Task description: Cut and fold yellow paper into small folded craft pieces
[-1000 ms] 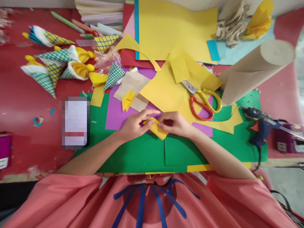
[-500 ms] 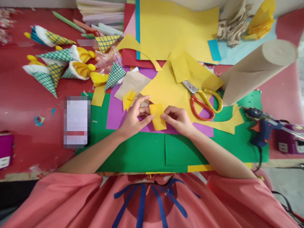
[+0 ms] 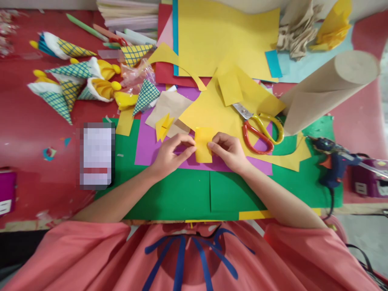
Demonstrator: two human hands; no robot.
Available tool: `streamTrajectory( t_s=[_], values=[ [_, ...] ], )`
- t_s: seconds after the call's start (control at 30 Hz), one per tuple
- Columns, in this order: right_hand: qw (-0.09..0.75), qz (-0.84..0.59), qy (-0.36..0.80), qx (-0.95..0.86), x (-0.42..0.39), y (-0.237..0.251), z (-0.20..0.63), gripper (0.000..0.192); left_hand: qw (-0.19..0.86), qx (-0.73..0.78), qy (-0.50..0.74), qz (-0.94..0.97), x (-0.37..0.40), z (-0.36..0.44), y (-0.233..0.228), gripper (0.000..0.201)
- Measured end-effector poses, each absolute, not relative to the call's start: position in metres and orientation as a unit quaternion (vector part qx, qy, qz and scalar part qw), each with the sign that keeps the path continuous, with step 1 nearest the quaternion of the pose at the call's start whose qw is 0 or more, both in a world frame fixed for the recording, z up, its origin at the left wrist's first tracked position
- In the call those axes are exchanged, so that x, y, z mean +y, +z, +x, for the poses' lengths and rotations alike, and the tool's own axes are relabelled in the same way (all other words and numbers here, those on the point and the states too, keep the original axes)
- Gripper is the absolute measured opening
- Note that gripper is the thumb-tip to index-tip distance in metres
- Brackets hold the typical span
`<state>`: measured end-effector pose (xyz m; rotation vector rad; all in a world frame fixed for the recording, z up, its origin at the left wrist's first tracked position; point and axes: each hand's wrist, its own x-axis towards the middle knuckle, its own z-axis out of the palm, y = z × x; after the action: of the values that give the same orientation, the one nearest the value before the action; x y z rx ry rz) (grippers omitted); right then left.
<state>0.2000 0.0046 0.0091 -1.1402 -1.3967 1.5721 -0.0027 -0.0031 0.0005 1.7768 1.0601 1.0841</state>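
Yellow slip [image 3: 203,144] pinched upright between left hand [image 3: 169,155] and right hand [image 3: 228,151], above purple sheet [image 3: 148,141]; long axis running away from body; both hands equally close, one per side edge.

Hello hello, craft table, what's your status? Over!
Left hand and right hand pinching small yellow paper piece above purple sheet. Scissors lie beside, apart.

My one camera sits on the head, looking forward and steeply down at the near surface [image 3: 27,133], close above both forearms and the lap.
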Motion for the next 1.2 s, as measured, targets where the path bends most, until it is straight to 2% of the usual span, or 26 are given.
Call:
streamTrajectory(
  t_s=[0.1, 0.47, 0.8, 1.2],
  values=[
    [0.371, -0.442, 0.612, -0.541, 0.0047, 0.0101, 0.1996, 0.034, 0.356, 0.415, 0.399, 0.736, -0.0009, -0.0038, 0.0053, 0.006],
    [0.358, -0.444, 0.606, -0.554, 0.0051, 0.0085, 0.1986, 0.033, 0.39, 0.458, 0.406, 0.688, 0.0001, -0.0038, 0.0044, 0.011],
    [0.369, -0.437, 0.59, -0.569, 0.0063, 0.0076, 0.2006, 0.039, 0.339, 0.418, 0.388, 0.748, -0.0014, -0.0036, 0.0059, 0.012],
    [0.363, -0.456, 0.577, -0.573, 0.007, 0.0064, 0.2, 0.041, 0.356, 0.423, 0.374, 0.745, -0.0018, -0.0048, 0.0027, 0.018]
  ],
)
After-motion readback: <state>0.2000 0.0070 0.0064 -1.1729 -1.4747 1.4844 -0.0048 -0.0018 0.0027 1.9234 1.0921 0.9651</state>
